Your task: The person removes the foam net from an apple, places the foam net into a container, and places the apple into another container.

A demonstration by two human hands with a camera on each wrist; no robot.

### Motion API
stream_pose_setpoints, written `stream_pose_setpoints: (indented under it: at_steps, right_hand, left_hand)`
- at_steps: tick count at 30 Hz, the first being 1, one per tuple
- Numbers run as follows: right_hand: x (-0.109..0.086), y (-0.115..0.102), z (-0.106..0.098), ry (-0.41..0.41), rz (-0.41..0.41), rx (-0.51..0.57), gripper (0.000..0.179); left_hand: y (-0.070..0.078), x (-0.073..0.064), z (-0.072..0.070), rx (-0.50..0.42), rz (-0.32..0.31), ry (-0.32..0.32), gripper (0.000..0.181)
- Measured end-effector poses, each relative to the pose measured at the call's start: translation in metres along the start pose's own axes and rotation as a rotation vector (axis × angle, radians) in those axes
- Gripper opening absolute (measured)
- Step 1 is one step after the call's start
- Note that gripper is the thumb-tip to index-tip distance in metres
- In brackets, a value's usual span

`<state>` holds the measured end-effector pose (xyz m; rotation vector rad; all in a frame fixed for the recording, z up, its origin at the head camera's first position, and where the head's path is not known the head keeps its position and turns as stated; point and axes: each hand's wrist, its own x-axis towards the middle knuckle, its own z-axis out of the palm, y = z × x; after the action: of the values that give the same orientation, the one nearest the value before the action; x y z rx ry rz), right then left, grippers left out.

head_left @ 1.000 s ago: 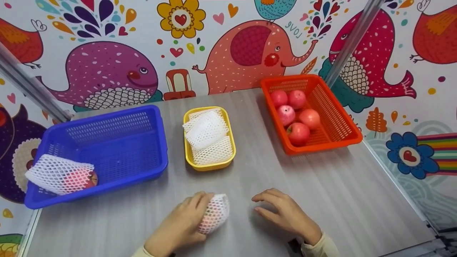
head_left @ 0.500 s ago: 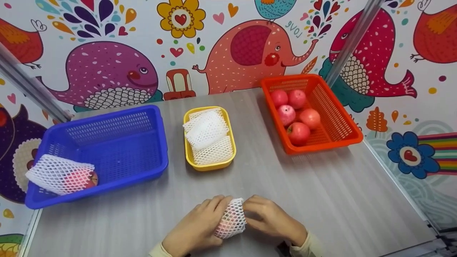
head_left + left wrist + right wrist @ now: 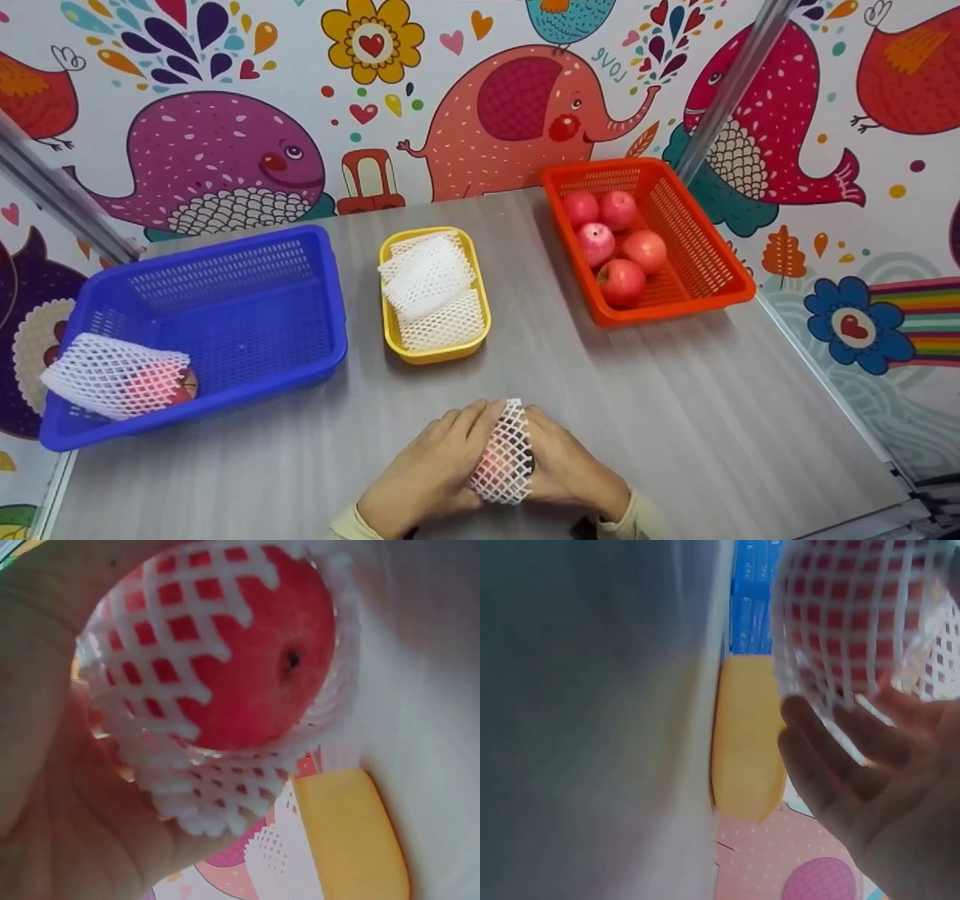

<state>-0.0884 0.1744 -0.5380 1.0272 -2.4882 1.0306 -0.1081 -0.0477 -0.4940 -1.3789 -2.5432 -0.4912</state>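
Between my two hands is a red apple [image 3: 262, 690] in a white foam net [image 3: 510, 457], low in the middle of the head view. My left hand [image 3: 435, 469] grips it from the left, fingers over the top and thumb below. From the other side my right hand [image 3: 570, 461] holds it; in the right wrist view its bent fingertips [image 3: 799, 712] meet the net. The left wrist view shows the apple's end bare at the net's open mouth, with the mesh edge standing loose around it.
A yellow basket [image 3: 436, 357] of white foam nets [image 3: 431, 277] stands mid-table. At left, a blue basket [image 3: 337, 300] contains a netted apple [image 3: 154, 386]. Several bare apples [image 3: 621, 283] lie in the orange-red basket [image 3: 739, 289] at right. A printed wall [image 3: 510, 120] rises behind.
My left hand has carried the netted apple to the right. My right hand has come in from the right and now holds its other side. The baskets stay put on the table.
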Motion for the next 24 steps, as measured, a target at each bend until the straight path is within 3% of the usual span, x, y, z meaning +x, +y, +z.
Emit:
stream_pose_setpoints:
  at_steps: [4,10,17,24]
  right_hand:
    - [-0.003,0.002,-0.002,0.071,0.067,0.024,0.069]
    - [-0.012,0.004,-0.007,0.136,0.165,0.028,0.072]
    - [-0.017,0.005,-0.014,0.181,0.231,0.092,0.079]
    - [-0.023,0.007,-0.027,0.239,0.308,0.242,0.083]
  left_hand:
    - [-0.004,-0.001,-0.001,-0.016,-0.016,-0.004,0.103]
    - [-0.008,-0.004,-0.007,-0.066,-0.061,-0.035,0.077]
    - [-0.009,-0.001,-0.011,-0.104,-0.071,0.011,0.022]
    - [-0.023,-0.002,-0.02,-0.068,-0.116,0.024,0.033]
